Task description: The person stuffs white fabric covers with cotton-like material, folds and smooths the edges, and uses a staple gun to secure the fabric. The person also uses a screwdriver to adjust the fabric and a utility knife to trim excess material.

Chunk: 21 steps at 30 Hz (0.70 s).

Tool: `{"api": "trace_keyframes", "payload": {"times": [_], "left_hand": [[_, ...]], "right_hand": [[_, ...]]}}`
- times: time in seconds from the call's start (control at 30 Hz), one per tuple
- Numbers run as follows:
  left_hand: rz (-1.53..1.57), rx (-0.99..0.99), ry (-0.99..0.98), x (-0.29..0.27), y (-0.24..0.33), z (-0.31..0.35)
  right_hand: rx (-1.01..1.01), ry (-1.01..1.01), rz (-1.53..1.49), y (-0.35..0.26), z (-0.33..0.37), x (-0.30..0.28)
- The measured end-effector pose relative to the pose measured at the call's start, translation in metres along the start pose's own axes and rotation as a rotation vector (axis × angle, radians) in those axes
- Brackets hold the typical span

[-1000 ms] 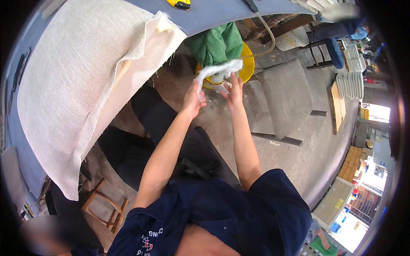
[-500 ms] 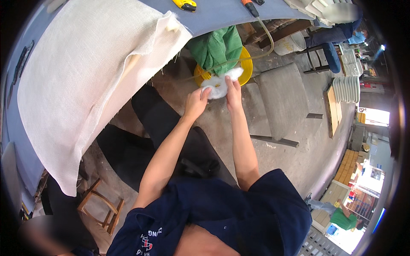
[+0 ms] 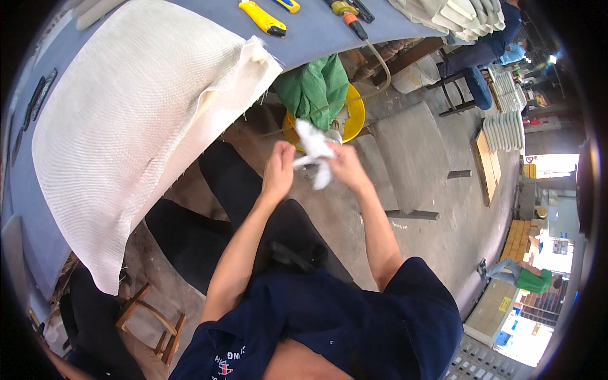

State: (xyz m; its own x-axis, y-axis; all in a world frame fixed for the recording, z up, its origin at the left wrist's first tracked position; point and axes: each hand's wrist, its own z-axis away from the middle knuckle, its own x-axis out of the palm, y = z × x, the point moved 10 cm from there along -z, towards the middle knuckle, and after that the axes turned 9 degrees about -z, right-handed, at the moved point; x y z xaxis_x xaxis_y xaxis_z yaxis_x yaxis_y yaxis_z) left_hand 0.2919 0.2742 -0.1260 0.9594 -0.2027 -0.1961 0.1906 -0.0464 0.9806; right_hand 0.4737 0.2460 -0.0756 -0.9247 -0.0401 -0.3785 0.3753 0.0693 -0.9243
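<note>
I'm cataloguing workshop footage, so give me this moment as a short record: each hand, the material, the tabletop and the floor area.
Left hand: fingers curled, beside a thin white strand; whether it grips the strand is unclear
Right hand: closed on white fibre stuffing
Material: stuffing mostly between the hands, blurred
Tabletop: blue-grey table with cream woven fabric overhanging its edge, frayed there; yellow utility knife
Floor area: yellow tub with green cloth at it; grey upholstered chair to the right
</note>
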Motion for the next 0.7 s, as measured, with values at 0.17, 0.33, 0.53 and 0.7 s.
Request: {"api": "trace_keyframes", "payload": {"times": [0.17,0.33,0.53,0.7], "left_hand": [[0.051,-0.014,0.083,-0.089,0.047,0.082],[0.291,-0.259,0.102,-0.201,-0.005,0.154],[0.174,-0.244,0.277,-0.232,0.004,0.186],[0.141,-0.242,0.444,-0.237,-0.003,0.207]], "right_hand": [[-0.014,0.719,0.028,-0.006,-0.054,-0.100],[-0.224,0.787,0.224,0.038,-0.136,-0.075],[0.413,-0.092,0.282,0.247,-0.225,-0.033],[0.465,-0.151,0.780,0.149,-0.245,-0.043]]}}
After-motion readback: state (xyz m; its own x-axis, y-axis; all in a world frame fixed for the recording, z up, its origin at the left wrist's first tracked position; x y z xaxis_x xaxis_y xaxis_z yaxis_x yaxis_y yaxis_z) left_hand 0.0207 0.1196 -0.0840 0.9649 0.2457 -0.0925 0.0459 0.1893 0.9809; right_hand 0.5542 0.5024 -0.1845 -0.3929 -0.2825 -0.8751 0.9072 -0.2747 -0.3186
